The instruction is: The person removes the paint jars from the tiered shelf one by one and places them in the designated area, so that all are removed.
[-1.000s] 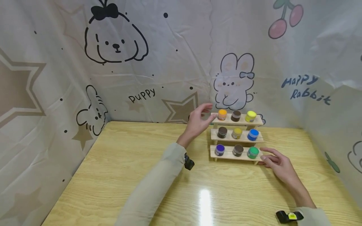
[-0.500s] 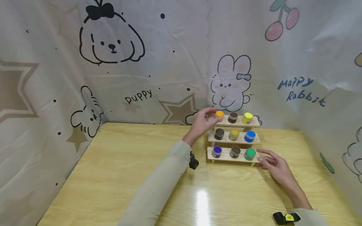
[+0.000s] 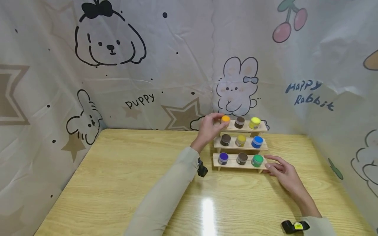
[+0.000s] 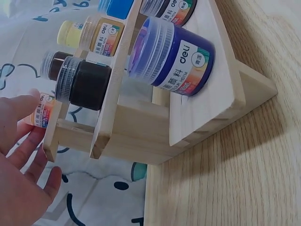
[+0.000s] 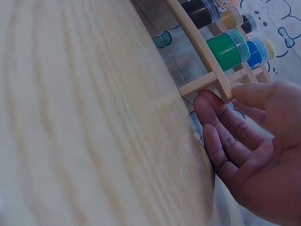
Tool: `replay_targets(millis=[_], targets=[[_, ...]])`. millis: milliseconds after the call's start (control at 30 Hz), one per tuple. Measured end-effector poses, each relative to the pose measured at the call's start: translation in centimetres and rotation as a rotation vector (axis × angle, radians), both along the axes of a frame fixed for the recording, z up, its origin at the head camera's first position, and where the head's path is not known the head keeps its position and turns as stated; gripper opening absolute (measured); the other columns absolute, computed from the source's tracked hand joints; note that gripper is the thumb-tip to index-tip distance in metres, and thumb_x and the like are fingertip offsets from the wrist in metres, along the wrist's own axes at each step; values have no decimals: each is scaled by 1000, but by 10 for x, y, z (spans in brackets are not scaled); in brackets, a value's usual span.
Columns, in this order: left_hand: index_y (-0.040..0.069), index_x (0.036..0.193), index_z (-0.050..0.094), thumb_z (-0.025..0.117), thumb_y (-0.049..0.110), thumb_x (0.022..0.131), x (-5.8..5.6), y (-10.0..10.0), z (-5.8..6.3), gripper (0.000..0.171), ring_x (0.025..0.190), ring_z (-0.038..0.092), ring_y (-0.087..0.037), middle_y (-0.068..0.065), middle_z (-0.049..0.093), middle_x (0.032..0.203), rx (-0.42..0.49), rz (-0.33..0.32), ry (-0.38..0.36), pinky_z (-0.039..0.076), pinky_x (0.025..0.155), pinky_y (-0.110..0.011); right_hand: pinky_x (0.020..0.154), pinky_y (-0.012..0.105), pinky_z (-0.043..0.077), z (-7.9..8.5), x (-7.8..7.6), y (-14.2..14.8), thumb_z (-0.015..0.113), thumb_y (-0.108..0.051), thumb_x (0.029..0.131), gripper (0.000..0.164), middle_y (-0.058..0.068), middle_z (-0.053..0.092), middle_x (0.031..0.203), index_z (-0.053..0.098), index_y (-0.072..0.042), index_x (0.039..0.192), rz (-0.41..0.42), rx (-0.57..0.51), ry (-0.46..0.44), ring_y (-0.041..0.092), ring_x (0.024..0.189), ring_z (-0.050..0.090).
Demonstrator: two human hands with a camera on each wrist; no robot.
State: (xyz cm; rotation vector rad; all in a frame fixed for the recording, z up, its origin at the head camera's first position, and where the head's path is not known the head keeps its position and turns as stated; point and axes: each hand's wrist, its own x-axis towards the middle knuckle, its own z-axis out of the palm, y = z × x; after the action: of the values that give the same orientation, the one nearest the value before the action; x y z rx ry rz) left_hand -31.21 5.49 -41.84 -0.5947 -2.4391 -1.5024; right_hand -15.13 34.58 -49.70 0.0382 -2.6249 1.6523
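A three-step wooden rack (image 3: 218,162) holds rows of small paint jars with clear lids. At the left end of its top step, my left hand (image 3: 208,130) pinches the orange paint jar (image 3: 225,119) between thumb and fingers. In the left wrist view, that jar's label (image 4: 43,110) shows beside the thumb. My right hand (image 3: 287,175) grips the right end of the bottom step, thumb at the step's edge and fingers underneath, as the right wrist view shows. Closest to that hand is the green paint jar (image 3: 257,160).
Purple (image 3: 223,158), blue (image 3: 257,142), yellow (image 3: 255,123), ochre (image 3: 240,140) and dark brown jars (image 3: 242,158) stand on the rack. Beneath is a wood-grain table (image 3: 133,170). Behind it hangs a printed curtain (image 3: 177,72), near the rack's back.
My left hand has moved right from beside the rack and taken hold of the orange jar. The right hand stays at the bottom step. The head view has shifted slightly.
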Motion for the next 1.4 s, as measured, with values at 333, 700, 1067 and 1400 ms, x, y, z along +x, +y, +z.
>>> replay_targets(millis=[333, 700, 1067, 1400], targets=[[7, 121, 74, 81, 23, 91, 5, -8, 4, 35, 105, 66, -22, -6, 72, 116, 1, 30, -2, 51, 82, -22, 78, 24, 59, -2, -2, 1, 57, -26, 108, 50, 26, 69, 120, 47, 1, 149, -12, -4, -19, 10, 92, 73], [4, 121, 72, 81, 18, 91, 13, -37, -1, 34, 113, 64, -33, -10, 71, 118, 111, -10, 4, 53, 95, -48, 77, 24, 59, 0, -1, 2, 57, -28, 107, 51, 24, 71, 117, 48, 1, 148, -2, 0, -8, 13, 92, 74], [5, 121, 72, 82, 17, 90, 25, -68, -18, 34, 108, 64, -29, -8, 71, 117, 201, 24, -16, 52, 97, -42, 78, 25, 59, 0, -1, 2, 56, -30, 108, 51, 22, 72, 115, 49, 1, 147, 21, 13, 10, 17, 93, 75], [1, 119, 71, 81, 13, 90, 41, -99, -37, 32, 113, 63, -40, -14, 70, 117, 296, 107, -51, 51, 101, -52, 78, 24, 59, -1, 0, 3, 56, -29, 108, 50, 23, 72, 115, 49, 1, 147, 28, 17, 17, 16, 92, 75]])
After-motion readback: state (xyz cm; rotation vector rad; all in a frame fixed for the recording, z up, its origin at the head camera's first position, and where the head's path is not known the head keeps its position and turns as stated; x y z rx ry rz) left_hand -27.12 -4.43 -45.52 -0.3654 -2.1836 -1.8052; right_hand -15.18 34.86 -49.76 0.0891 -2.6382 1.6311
